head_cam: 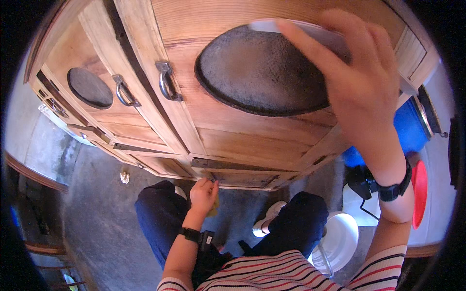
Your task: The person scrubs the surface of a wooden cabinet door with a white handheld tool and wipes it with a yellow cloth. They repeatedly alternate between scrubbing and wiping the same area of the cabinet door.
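Note:
A wooden cabinet door (233,142) with a dark oval mesh panel (255,69) fills the view before me. My right hand (360,69), blurred, reaches over the panel's right side with its fingers spread. Under its index fingertip, along the panel's upper rim, runs a pale thin strip (267,26); whether the hand grips it is unclear. Low by the cabinet's bottom edge, my left hand (203,194) is closed on a yellowish cloth (214,208), mostly hidden behind the hand.
Metal pull handles (169,82) flank the gap between the doors. A smaller oval mesh (90,88) is on the left door. At right are a white bucket (342,240), a red basin (419,194) and a blue container (411,125). A small crumpled object (124,177) lies on the floor.

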The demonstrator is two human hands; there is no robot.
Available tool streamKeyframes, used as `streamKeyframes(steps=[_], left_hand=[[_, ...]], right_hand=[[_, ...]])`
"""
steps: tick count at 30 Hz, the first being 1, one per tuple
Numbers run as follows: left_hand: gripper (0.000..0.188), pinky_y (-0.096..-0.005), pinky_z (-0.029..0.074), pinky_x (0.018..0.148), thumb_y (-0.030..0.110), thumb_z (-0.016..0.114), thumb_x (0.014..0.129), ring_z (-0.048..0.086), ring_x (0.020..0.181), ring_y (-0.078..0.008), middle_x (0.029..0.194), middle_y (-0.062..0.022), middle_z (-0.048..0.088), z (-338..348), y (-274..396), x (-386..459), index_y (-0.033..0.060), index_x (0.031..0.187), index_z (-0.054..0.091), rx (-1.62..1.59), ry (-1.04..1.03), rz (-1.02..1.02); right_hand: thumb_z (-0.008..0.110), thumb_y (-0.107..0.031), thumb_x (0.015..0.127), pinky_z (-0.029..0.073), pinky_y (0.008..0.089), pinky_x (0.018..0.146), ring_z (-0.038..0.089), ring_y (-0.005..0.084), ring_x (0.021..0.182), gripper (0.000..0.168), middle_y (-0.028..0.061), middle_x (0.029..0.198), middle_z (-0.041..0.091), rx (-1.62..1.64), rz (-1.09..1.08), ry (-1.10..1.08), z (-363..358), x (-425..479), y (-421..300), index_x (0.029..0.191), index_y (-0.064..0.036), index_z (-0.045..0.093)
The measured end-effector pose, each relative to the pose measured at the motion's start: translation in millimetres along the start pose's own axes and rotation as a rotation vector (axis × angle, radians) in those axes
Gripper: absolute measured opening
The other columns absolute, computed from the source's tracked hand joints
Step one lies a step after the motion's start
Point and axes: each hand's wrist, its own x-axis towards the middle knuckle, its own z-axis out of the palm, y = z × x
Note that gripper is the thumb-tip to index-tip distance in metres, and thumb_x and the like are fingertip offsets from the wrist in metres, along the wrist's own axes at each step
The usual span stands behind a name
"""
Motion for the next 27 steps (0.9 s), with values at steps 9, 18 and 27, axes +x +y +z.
streamKeyframes(steps=[9, 18, 27], left_hand=[[0.027, -0.0378, 0.043, 0.051, 0.016, 0.068, 0.078, 0.053, 0.057, -0.0282, 0.062, -0.0085, 0.048, 6, 0, -3, 0.0055, 0.058, 0.054, 0.009, 0.002, 0.015], [0.028, -0.0397, 0.043, 0.051, 0.015, 0.068, 0.078, 0.053, 0.058, -0.0298, 0.061, -0.0096, 0.047, 1, 4, -6, 0.0052, 0.058, 0.051, -0.004, -0.025, -0.011], [0.027, -0.0394, 0.043, 0.052, 0.017, 0.068, 0.078, 0.054, 0.059, -0.0299, 0.062, -0.0095, 0.048, 9, 2, -17, 0.0057, 0.058, 0.053, -0.009, -0.05, 0.004]], right_hand=[[0.059, -0.001, 0.069, 0.047, 0.0297, 0.074, 0.052, 0.02, 0.086, 0.054, 0.0027, 0.102, 0.054, 0.009, -0.037, 0.112, 11, -2, -6, 0.115, -0.028, 0.066], [0.058, 0.004, 0.068, 0.046, 0.0324, 0.075, 0.052, 0.0234, 0.088, 0.057, 0.0067, 0.099, 0.053, 0.104, 0.181, -0.016, -19, -44, 9, 0.117, -0.024, 0.065], [0.058, 0.001, 0.066, 0.044, 0.0307, 0.072, 0.05, 0.0216, 0.084, 0.058, 0.0035, 0.096, 0.052, 0.115, 0.273, 0.179, 9, -27, -20, 0.117, -0.026, 0.066]])
